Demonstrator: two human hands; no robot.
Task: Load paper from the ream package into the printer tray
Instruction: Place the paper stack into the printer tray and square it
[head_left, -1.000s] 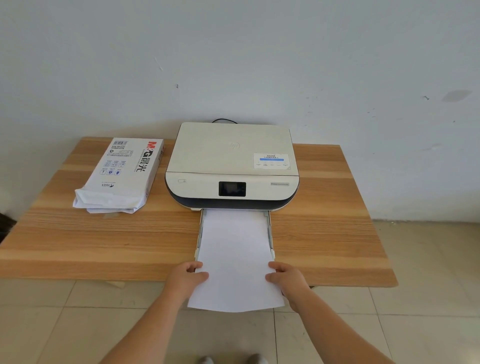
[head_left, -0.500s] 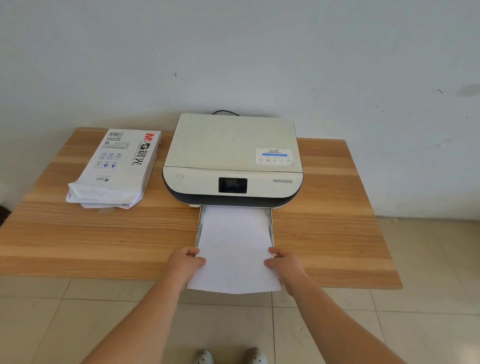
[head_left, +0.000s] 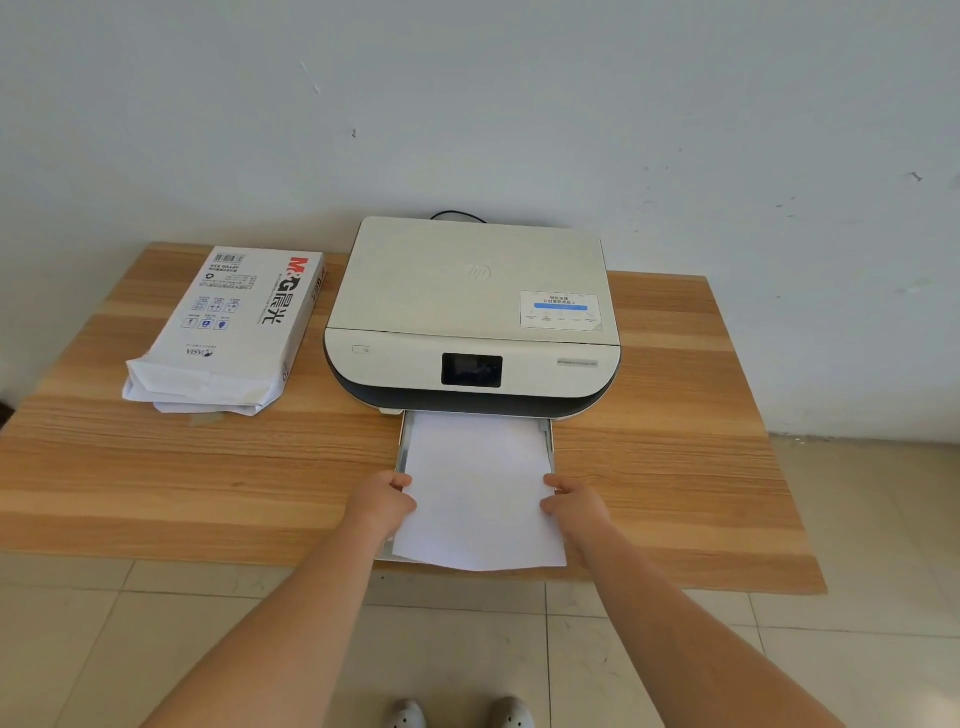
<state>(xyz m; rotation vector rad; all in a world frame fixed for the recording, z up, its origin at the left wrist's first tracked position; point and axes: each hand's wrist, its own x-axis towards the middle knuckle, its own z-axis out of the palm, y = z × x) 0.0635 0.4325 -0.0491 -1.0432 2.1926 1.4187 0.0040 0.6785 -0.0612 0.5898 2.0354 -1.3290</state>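
A cream printer (head_left: 472, 306) with a dark front band stands at the back middle of the wooden table (head_left: 156, 483). Its tray (head_left: 402, 441) is pulled out toward me. A stack of white paper (head_left: 478, 483) lies in the tray, its far end under the printer and its near end reaching the table's front edge. My left hand (head_left: 379, 501) grips the stack's left edge and my right hand (head_left: 574, 506) grips its right edge. The opened white ream package (head_left: 228, 332) lies flat to the left of the printer.
A white wall rises directly behind the table. A black cable (head_left: 457, 214) leaves the printer's back. Pale floor tiles (head_left: 857, 519) lie below and to the right, and my shoes (head_left: 457, 714) show at the bottom edge.
Both hands have pushed the paper stack farther into the tray, so less of it overhangs the table's front edge. The view has also shifted closer.
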